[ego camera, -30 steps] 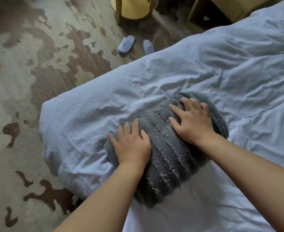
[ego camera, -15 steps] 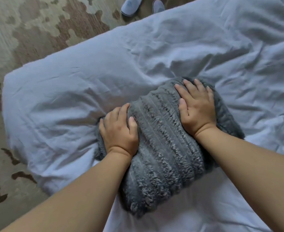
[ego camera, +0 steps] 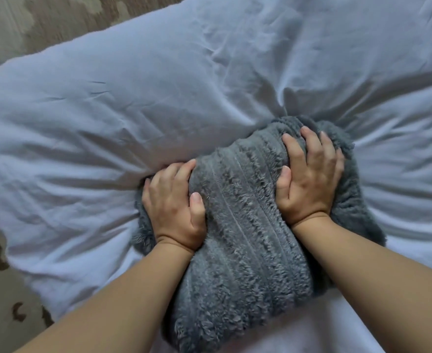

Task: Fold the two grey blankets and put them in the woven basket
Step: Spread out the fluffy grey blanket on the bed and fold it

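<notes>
Both bare forearms reach forward and down. The left hand point(ego camera: 174, 207) grips the left edge of the blanket point(ego camera: 240, 250), fingers curled over it and thumb laid on top. The right hand point(ego camera: 309, 179) clutches the far right end, fingers bent into the pile. The blanket is grey, ribbed and fluffy, folded into a thick oblong bundle. It lies sunk in a creased white duvet point(ego camera: 133, 110) that puckers around it. Mottled brown-and-beige carpet point(ego camera: 11, 289) shows at left.

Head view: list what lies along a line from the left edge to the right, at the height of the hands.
From the left: white duvet → left hand → grey blanket → right hand → white duvet again.
</notes>
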